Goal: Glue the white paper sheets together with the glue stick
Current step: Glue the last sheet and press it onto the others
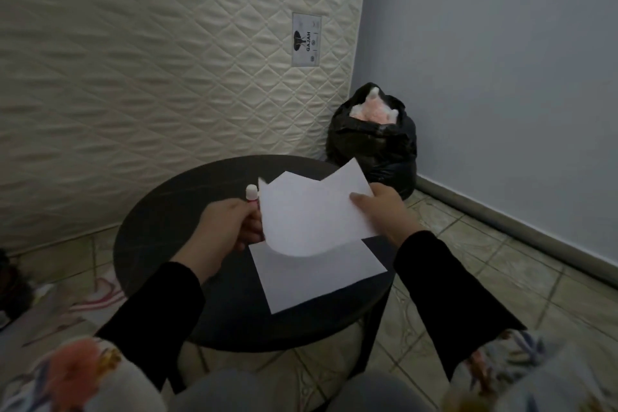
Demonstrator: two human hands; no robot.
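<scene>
One white paper sheet (317, 274) lies flat on the round dark table (157, 227). Above it a second white sheet (311, 211) hangs curled, its lower edge sagging toward the flat one. My right hand (384, 211) pinches this lifted sheet at its right edge, thumb on top. My left hand (227, 224) grips a glue stick (251, 193) upright, its white cap sticking up above the fingers, just left of the lifted sheet. The stick's pink body is mostly hidden by my fingers and the paper.
A quilted mattress (150, 60) leans against the wall behind the table. A black rubbish bag (374, 147) stands in the corner to the back right. Tiled floor (485, 261) lies to the right, and cloth lies on the floor at the left.
</scene>
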